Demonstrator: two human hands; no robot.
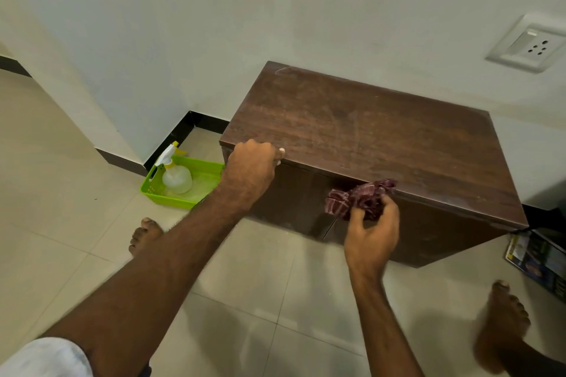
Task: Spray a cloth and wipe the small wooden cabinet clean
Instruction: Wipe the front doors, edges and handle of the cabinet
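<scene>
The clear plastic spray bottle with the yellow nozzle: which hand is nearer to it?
Left. The left hand grips the top edge of the brown wooden cabinet just right of the spray bottle; the right hand, holding a crumpled maroon cloth, is farther right along the cabinet front.

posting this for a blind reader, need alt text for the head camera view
A person's right hand holds a crumpled dark red cloth at the front edge of a small wooden cabinet, while the left hand grips its top edge. A spray bottle stands in a green basket.
</scene>
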